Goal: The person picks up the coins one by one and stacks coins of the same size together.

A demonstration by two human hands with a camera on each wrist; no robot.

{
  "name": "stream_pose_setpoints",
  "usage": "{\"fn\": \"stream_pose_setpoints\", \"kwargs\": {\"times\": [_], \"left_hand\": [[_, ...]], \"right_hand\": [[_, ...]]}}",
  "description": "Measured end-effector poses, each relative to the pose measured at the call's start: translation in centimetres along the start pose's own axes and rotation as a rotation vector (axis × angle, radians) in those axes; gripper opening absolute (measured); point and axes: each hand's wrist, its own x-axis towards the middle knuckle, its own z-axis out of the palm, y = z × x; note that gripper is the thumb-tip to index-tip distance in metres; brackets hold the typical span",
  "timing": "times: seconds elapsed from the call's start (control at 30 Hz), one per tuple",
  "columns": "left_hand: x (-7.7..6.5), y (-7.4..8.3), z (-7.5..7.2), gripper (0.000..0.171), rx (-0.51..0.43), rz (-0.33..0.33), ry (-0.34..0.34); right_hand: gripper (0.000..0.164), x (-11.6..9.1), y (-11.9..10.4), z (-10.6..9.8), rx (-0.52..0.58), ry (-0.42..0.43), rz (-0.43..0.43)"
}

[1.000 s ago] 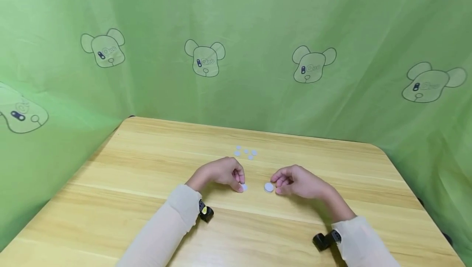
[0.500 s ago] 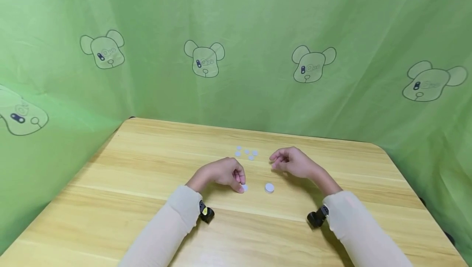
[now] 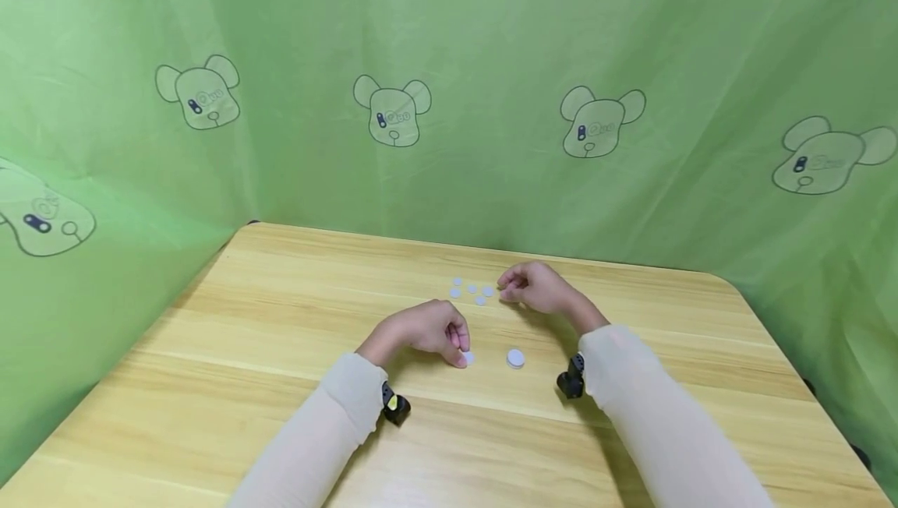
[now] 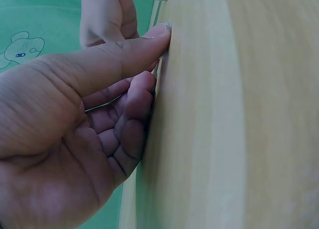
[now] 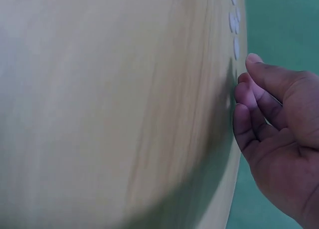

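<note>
In the head view my left hand (image 3: 424, 327) rests on the table, thumb and fingertips pinching a small white disc (image 3: 469, 357) whose right part shows. The left wrist view has the thumb (image 4: 134, 52) low against the wood, the disc mostly hidden behind its tip. To the right of that hand lies a short stack of white discs (image 3: 515, 358), untouched. My right hand (image 3: 539, 288) hovers near the far side, fingers loosely bent and holding nothing, just right of several flat white discs (image 3: 487, 291). The right wrist view shows a gap between its thumb and the nearest disc (image 5: 236, 48).
The wooden table (image 3: 281, 383) reaches back to a green curtain (image 3: 463, 181) printed with bear heads. Black cameras are strapped to both wrists, the left wrist camera (image 3: 396, 408) and the right wrist camera (image 3: 571, 379), close above the tabletop.
My right hand has left the side of the disc stack and moved away from me, then left toward the scattered discs. The left hand stays on its disc.
</note>
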Motion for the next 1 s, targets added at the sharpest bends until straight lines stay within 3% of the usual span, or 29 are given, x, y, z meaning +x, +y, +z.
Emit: {"fn": "stream_pose_setpoints", "kwargs": {"times": [0.4, 0.8, 1.0], "left_hand": [[0.2, 0.0, 0.1, 0.017, 0.013, 0.015, -0.007], [0.1, 0.1, -0.1, 0.017, 0.022, -0.006, -0.006], [0.1, -0.1, -0.1, 0.017, 0.013, -0.01, -0.002]], "right_hand": [[0.019, 1.4, -0.1, 0.7, -0.043, -0.012, -0.017], [0.018, 2.4, -1.5, 0.6, -0.022, -0.092, 0.153], [0.018, 2.5, -1.7, 0.6, -0.004, -0.098, 0.166]]}}
